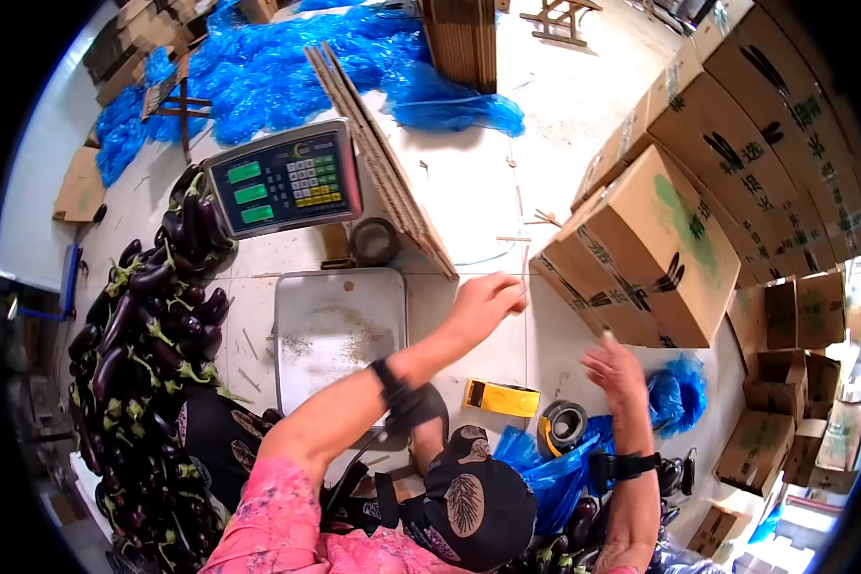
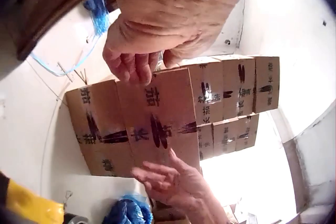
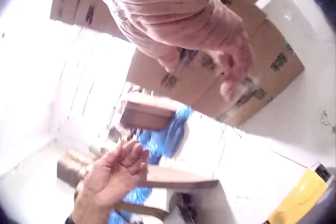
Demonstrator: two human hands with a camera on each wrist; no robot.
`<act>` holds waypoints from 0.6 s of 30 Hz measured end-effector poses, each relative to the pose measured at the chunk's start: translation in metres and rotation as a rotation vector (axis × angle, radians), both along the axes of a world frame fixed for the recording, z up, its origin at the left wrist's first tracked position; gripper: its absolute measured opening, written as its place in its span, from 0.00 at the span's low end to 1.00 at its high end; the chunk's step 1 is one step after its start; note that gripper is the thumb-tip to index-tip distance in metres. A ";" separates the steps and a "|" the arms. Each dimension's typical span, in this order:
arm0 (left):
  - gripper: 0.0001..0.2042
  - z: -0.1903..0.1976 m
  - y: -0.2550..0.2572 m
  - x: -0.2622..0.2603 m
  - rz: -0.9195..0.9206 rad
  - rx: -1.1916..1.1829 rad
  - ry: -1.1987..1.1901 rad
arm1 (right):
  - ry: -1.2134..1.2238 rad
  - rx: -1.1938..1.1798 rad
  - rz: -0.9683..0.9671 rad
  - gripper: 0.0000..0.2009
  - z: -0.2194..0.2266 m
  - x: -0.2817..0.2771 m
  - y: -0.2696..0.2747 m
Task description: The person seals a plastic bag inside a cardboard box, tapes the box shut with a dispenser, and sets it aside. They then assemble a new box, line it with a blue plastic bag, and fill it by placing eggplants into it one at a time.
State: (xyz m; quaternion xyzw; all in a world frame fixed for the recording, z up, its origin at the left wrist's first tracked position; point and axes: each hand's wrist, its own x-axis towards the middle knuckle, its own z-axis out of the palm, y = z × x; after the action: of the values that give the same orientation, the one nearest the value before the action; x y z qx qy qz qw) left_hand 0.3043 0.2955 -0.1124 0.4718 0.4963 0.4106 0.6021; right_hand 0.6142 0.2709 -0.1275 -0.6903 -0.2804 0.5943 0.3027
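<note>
Before me stands a taped cardboard box (image 1: 655, 253) with black printed characters and a green smear on its top. My left hand (image 1: 488, 301) hovers over the floor to the left of this box, fingers loosely bent and nothing between them. In the left wrist view that hand (image 2: 157, 40) overlaps the upper edge of the carton. My right hand (image 1: 617, 373) is raised near the box's lower front corner, fingers spread apart and holding nothing. The right wrist view shows the right hand (image 3: 210, 45) in front of the printed carton side, with the left hand (image 3: 118, 174) palm up beyond.
Stacked cartons (image 1: 765, 134) stand behind the box. A yellow tape dispenser (image 1: 502, 398) and a tape roll (image 1: 563, 426) lie nearer me. Left are a scale platform (image 1: 340, 335), its display (image 1: 285, 180) and heaped eggplants (image 1: 143, 335). Flat cardboard (image 1: 383, 158) leans beyond; blue plastic (image 1: 306, 67) covers the far floor.
</note>
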 end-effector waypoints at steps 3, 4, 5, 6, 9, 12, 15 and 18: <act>0.15 0.002 -0.050 -0.052 0.377 -0.074 -0.049 | -0.059 0.243 0.313 0.28 0.044 -0.107 0.021; 0.18 0.006 -0.055 -0.071 0.498 -0.062 0.002 | -0.020 0.320 0.377 0.28 0.058 -0.137 0.034; 0.22 0.013 -0.054 -0.086 0.617 -0.047 0.052 | 0.018 0.376 0.401 0.27 0.066 -0.165 0.049; 0.26 0.024 -0.049 -0.095 0.661 -0.017 0.056 | 0.054 0.433 0.425 0.27 0.074 -0.192 0.063; 0.36 0.044 -0.016 -0.120 0.729 0.055 0.052 | -0.051 0.560 0.525 0.30 0.083 -0.264 0.104; 0.42 0.040 0.018 -0.127 0.690 0.052 0.042 | 0.035 0.597 0.616 0.32 0.075 -0.304 0.129; 0.48 0.041 0.034 -0.131 0.663 0.026 0.171 | 0.196 0.570 0.638 0.26 0.073 -0.318 0.133; 0.47 0.043 0.031 -0.127 0.719 0.071 0.311 | -0.008 0.545 0.676 0.25 0.067 -0.302 0.137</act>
State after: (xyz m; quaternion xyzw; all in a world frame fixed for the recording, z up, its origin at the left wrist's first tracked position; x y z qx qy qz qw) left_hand 0.1773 0.3265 -0.0690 0.3450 0.7008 0.5359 0.3205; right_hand 0.3121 0.4078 -0.0606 -0.4570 -0.6384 0.5616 0.2612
